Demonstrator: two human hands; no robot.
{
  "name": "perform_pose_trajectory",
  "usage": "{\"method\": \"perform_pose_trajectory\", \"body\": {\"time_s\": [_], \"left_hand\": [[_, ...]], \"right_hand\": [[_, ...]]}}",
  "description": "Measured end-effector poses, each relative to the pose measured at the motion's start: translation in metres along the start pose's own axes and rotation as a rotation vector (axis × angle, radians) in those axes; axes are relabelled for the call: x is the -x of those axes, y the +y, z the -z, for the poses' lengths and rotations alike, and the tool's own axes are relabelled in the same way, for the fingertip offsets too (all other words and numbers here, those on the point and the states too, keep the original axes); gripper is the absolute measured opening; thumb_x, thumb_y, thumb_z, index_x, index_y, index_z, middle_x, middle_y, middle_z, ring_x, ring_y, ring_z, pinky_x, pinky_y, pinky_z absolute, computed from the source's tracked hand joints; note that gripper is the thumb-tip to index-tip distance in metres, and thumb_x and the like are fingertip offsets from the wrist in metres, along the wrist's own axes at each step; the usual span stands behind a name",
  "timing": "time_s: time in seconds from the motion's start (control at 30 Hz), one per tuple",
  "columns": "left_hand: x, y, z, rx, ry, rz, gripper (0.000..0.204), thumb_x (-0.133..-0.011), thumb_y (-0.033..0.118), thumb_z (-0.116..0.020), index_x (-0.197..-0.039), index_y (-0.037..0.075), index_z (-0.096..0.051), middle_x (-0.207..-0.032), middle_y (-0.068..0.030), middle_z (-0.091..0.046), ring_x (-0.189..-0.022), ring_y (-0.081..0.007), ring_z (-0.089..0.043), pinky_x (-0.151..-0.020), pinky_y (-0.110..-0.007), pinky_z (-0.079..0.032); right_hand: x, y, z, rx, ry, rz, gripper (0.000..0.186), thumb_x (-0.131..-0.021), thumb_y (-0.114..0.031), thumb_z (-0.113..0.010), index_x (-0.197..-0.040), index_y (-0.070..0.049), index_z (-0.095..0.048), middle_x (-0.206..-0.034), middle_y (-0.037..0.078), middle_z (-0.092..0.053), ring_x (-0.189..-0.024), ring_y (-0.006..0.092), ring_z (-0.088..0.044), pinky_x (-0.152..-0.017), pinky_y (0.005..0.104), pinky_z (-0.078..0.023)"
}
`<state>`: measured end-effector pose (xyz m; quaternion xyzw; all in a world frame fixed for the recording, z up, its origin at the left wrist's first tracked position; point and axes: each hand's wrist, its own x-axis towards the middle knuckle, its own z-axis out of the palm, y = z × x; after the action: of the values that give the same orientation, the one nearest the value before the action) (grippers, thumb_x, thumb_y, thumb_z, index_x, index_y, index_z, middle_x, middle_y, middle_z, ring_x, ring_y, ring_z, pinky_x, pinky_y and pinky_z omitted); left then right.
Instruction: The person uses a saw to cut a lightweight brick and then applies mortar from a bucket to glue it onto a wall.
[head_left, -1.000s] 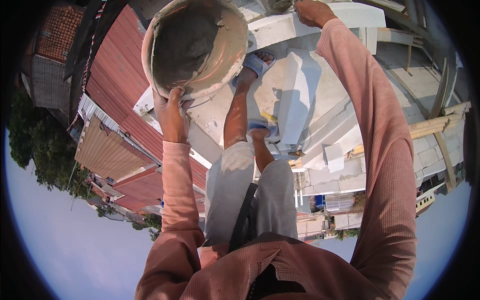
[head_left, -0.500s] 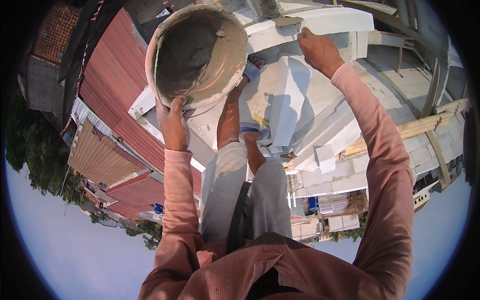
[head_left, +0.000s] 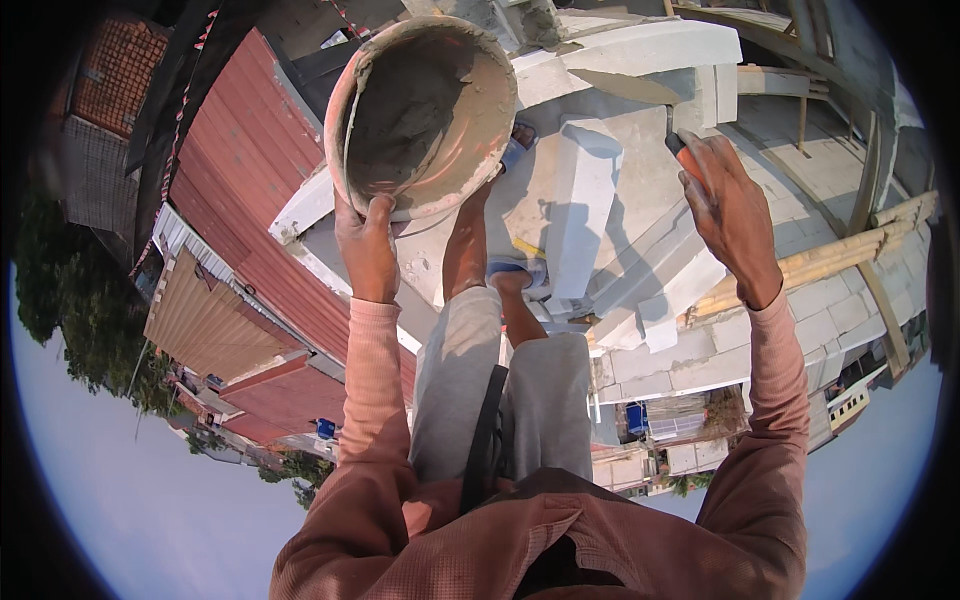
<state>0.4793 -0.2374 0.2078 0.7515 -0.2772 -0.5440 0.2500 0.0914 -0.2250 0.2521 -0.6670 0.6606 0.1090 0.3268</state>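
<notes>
My left hand (head_left: 368, 250) grips the near rim of a bucket (head_left: 490, 130) smeared with mortar, its mouth tilted toward me. Grey wet mortar (head_left: 405, 120) lies inside it. In my right hand (head_left: 730, 205) is the orange handle of a trowel (head_left: 630, 86), its blade pointing left with a grey coating on it. That blade is over or beside a long white block (head_left: 650, 50) running across the top; whether they touch I cannot tell. Fresh mortar (head_left: 540, 25) sits on the blockwork behind the white block.
A white block (head_left: 585, 210) stands between my feet and the right-hand block wall (head_left: 690, 345). Bamboo poles (head_left: 800, 275) lie along the right. A red metal roof (head_left: 245, 150) drops away at left. My sandalled foot (head_left: 517, 275) is beside a small yellow object (head_left: 527, 247).
My right hand and the trowel have moved right and nearer to me, showing more of the handle and blade. The bucket in my left hand has shifted slightly right in view.
</notes>
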Motion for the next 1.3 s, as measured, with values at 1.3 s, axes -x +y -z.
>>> {"method": "perform_pose_trajectory", "body": {"time_s": [1.3], "left_hand": [[-0.032, 0.002, -0.041, 0.198, -0.118, 0.003, 0.043, -0.091, 0.005, -0.058, -0.133, 0.004, -0.051, -0.110, -0.0059, -0.064, -0.089, -0.0135, -0.064, -0.072, -0.029, -0.058]], "right_hand": [[0.011, -0.012, -0.116, -0.693, 0.343, 0.038, 0.035, -0.088, -0.016, -0.078, -0.118, -0.003, -0.064, -0.101, 0.013, -0.065, -0.087, 0.0317, -0.067, -0.074, 0.0363, -0.054]]}}
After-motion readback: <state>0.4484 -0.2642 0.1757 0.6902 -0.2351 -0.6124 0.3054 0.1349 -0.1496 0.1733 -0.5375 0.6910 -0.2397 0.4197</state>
